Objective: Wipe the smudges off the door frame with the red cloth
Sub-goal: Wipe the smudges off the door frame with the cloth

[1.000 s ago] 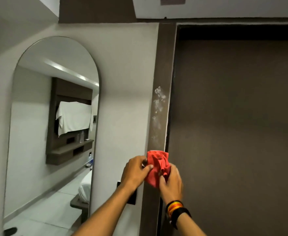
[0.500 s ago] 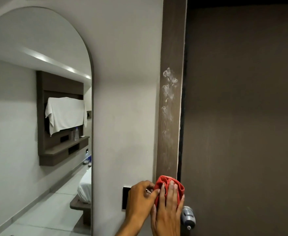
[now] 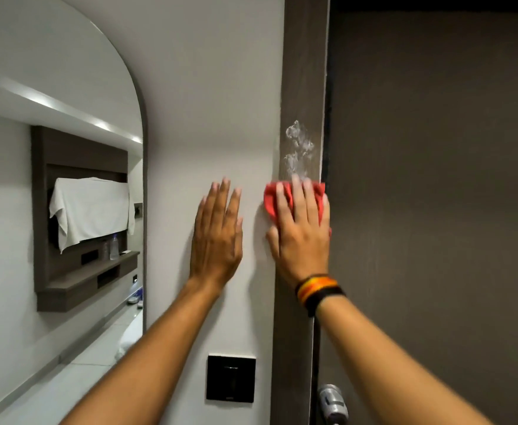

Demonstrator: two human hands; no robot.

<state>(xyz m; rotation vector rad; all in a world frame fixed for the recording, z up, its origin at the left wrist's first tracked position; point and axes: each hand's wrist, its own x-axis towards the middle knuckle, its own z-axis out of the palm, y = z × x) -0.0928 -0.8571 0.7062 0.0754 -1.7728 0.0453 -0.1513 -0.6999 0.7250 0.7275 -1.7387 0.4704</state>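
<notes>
Fingers (image 3: 296, 194) of your right hand (image 3: 300, 240) press, straight, the red cloth (image 3: 271, 200) on the door frame (image 3: 303, 72) below the smudges (image 3: 299, 145) (seemingly not yet wiped); left hand (image 3: 216, 234) flat, empty.

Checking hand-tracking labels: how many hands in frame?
2. The left hand lies flat on the white wall; the right hand presses the red cloth against the door frame, just below the smudges. None looks hidden.

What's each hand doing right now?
Left hand: open, flat on the wall.
Right hand: open, straight fingers pressing the cloth against the frame.
</notes>
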